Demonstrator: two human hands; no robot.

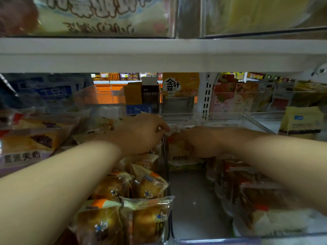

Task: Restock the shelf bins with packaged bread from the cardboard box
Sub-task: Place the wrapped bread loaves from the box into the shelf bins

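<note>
Both my arms reach deep into a shelf of clear plastic bins. My left hand point(141, 133) is over the back of the left bin, its thumb and fingers pinching the top edge of a cream bread packet point(178, 156) that stands at the back of the middle bin point(194, 200). My right hand point(201, 142) grips the same packet from its right side. Several golden bread packets point(123, 200) fill the left bin under my left forearm. Red and white packets point(247, 191) lie along the right of the middle bin. No cardboard box is in view.
A white shelf board point(159, 55) hangs close above my hands. A clear divider point(166, 165) separates the left and middle bins. Purple-filled bread packets point(30, 140) stack at the far left. A yellow bag point(302, 121) stands at the right. Boxes point(150, 92) show behind.
</note>
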